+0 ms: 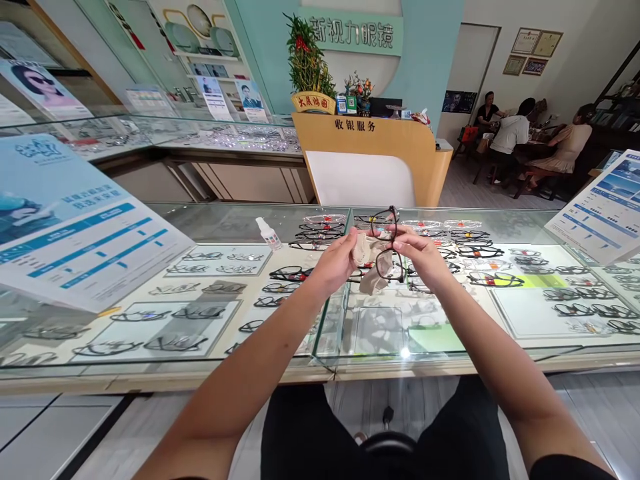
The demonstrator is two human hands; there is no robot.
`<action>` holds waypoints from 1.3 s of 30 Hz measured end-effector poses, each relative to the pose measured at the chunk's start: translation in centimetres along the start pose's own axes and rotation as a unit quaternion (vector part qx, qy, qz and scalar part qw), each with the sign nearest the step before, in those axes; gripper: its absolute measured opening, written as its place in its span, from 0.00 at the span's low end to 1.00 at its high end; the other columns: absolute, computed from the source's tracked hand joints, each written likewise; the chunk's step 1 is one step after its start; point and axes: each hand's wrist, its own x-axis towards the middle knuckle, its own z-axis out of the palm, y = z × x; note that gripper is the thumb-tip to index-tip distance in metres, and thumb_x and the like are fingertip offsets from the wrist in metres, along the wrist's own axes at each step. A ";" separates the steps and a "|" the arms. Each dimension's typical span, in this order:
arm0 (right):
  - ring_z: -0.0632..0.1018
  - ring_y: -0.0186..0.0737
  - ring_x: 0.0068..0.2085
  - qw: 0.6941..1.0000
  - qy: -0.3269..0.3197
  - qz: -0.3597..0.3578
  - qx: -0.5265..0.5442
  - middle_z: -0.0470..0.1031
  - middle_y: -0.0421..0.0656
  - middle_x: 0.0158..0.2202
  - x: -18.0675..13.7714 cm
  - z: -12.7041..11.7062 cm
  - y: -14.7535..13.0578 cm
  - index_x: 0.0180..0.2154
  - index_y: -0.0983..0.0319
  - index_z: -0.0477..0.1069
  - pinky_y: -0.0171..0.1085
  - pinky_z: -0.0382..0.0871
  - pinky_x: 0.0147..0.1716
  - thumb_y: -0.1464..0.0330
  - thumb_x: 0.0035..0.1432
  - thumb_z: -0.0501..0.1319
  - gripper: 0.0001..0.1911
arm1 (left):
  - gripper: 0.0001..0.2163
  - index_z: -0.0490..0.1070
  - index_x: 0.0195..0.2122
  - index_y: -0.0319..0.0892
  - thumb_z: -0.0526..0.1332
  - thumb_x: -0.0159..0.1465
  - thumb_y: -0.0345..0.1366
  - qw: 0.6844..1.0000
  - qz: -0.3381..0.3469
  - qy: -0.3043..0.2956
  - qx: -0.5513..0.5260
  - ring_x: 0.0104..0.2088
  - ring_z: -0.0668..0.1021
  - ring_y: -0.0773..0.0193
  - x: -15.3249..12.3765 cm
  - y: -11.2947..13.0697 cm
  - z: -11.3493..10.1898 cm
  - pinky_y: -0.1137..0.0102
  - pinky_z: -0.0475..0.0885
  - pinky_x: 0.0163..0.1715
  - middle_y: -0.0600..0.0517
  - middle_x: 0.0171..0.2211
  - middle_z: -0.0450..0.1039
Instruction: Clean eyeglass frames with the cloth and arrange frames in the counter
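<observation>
I hold a pair of black-framed glasses [387,225] above the glass display counter [280,220]. My right hand [419,255] is closed on the frame from the right side. My left hand [336,261] pinches a beige cleaning cloth [371,265] against one lens, and the cloth hangs down between both hands. A small white spray bottle [269,233] lies on the counter glass, a little left of my left hand.
Under the glass lie several rows of eyeglass frames [475,252] on trays. A tilted blue price board [75,230] stands at left, another [600,210] at right. A wooden cashier desk [373,157] stands behind. People sit at a table [525,143] at back right.
</observation>
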 end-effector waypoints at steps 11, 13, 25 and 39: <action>0.77 0.53 0.62 0.998 -0.054 0.032 0.017 0.81 0.46 0.57 -0.5 0.6 -0.4 0.30 0.55 0.86 0.51 0.66 0.66 0.42 0.48 0.80 0.24 | 0.27 0.78 0.63 0.37 0.60 0.75 0.54 0.993 -0.047 -0.043 -0.102 0.48 0.89 0.48 0.1 0.9 -0.3 0.64 0.85 0.40 0.41 0.45 0.88; 0.79 0.51 0.56 0.997 -0.063 0.037 0.021 0.82 0.45 0.51 -0.5 0.7 -0.4 0.30 0.55 0.85 0.50 0.69 0.61 0.42 0.48 0.80 0.24 | 0.26 0.76 0.66 0.34 0.58 0.73 0.45 0.992 -0.052 -0.038 -0.105 0.46 0.89 0.49 -0.3 1.3 0.0 0.65 0.85 0.39 0.41 0.46 0.88; 0.74 0.42 0.42 0.998 -0.046 0.034 -0.027 0.74 0.40 0.35 -0.4 0.6 -0.5 0.29 0.57 0.83 0.44 0.66 0.52 0.44 0.49 0.79 0.23 | 0.35 0.72 0.69 0.36 0.58 0.58 0.32 0.993 -0.059 -0.064 -0.082 0.40 0.87 0.55 -0.7 2.0 -1.0 0.64 0.83 0.41 0.43 0.52 0.86; 0.76 0.43 0.43 0.996 -0.074 0.051 -0.002 0.77 0.41 0.36 -0.6 0.8 -0.5 0.29 0.57 0.81 0.44 0.70 0.52 0.46 0.51 0.78 0.22 | 0.34 0.77 0.60 0.41 0.83 0.56 0.46 0.993 0.015 -0.108 0.042 0.41 0.86 0.59 -1.1 1.1 0.1 0.72 0.79 0.39 0.45 0.46 0.85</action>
